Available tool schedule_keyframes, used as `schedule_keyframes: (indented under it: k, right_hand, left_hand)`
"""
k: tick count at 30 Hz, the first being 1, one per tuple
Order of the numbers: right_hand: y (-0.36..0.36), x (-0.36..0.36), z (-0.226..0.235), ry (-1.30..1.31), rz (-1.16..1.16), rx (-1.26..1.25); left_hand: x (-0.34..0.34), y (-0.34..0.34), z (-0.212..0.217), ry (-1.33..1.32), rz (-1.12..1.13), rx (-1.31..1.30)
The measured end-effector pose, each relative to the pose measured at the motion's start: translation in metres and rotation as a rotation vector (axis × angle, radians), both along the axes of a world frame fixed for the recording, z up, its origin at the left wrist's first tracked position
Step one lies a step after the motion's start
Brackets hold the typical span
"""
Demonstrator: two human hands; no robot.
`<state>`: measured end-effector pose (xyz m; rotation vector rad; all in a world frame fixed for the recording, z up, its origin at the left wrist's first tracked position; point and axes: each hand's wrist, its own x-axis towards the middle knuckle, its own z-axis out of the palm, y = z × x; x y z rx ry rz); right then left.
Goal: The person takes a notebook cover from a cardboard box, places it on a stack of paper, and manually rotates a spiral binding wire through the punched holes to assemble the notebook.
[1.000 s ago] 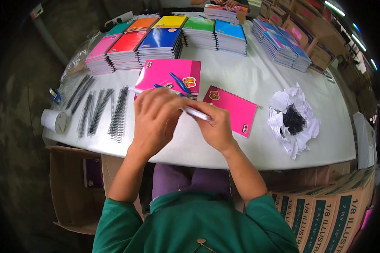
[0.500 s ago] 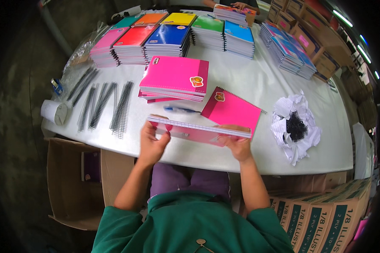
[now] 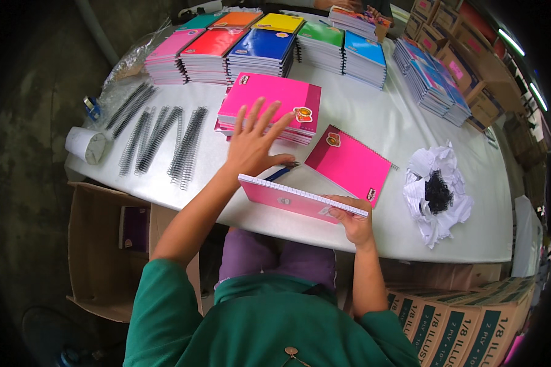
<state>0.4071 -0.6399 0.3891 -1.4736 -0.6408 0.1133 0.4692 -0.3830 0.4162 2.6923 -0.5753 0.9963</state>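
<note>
I had the pink pad (image 3: 297,205) on the near side of the pink stack (image 3: 274,95), raised on edge and tipped, its white page edge uppermost and its cover turned away from the stack. Its long axis ran from left to right, aslant to the stack: the left end sat closer to it, while the right end dropped away and reached out past the stack's right side.

My right hand (image 3: 354,226) was clamped on that far end, fingers behind and thumb on the cover, and was the only grip I could make out. My left hand (image 3: 251,150) held nothing; its fingers were spread in front of the stack's near left part, its wrist just beside the pad's left end. It was clearly the hand nearer the stack, though from my end I could not tell whether the fingertips touched it.

A blue pen (image 3: 280,173) lay just on the near side of the stack, by the left thumb. Right of the stack I saw a bound pink notebook (image 3: 349,165), coil along its far edge; left of the stack, loose wire coils (image 3: 187,150).
</note>
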Motion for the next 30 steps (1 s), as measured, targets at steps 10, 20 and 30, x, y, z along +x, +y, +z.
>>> schedule_keyframes:
  k: [10,20,30]
  right_hand:
    - [-0.004,-0.008,-0.006,0.039,-0.038,0.092]
    - [-0.004,-0.007,-0.010,0.057,-0.071,0.178]
    - [-0.002,-0.002,-0.009,-0.012,-0.128,0.129]
  left_hand:
    - [0.060,-0.003,-0.038,-0.073,0.260,0.028]
    - [0.062,0.011,-0.068,-0.093,0.278,-0.075]
    - [0.076,0.039,-0.057,-0.102,0.296,-0.051]
